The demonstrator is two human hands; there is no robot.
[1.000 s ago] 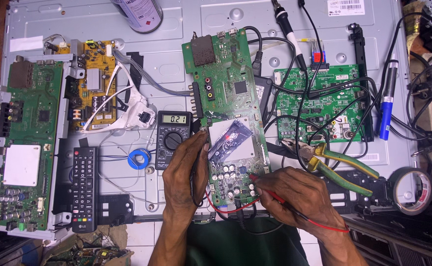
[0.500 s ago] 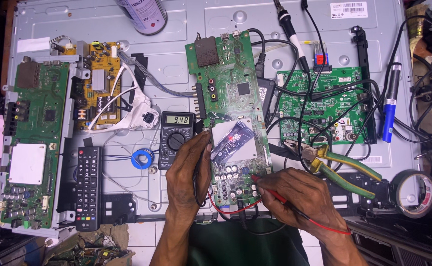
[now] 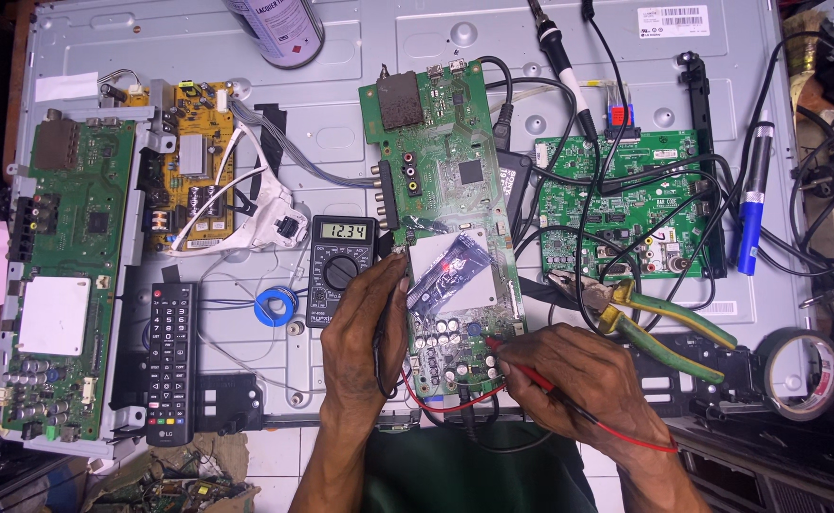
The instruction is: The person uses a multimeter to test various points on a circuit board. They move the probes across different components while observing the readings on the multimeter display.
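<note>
On the grey metal back panel [image 3: 360, 114], I probe a long green circuit board [image 3: 441, 171] with two meter leads.

My left hand [image 3: 365, 328] is closed around the black probe [image 3: 400, 261], its tip at the board's left edge beside the multimeter [image 3: 339, 268]; my right hand [image 3: 583, 375] pinches the red probe [image 3: 517, 366], its tip down among the silver capacitors [image 3: 441, 332] near the board's lower end. Left of the meter lie a blue solder ring [image 3: 275, 307] and a black remote [image 3: 170, 361]. Green-handled pliers [image 3: 645, 318] rest just right of the board, a tape roll [image 3: 802, 373] beyond them. A spray can [image 3: 276, 28] stands at the top; its contents are hidden.
</note>
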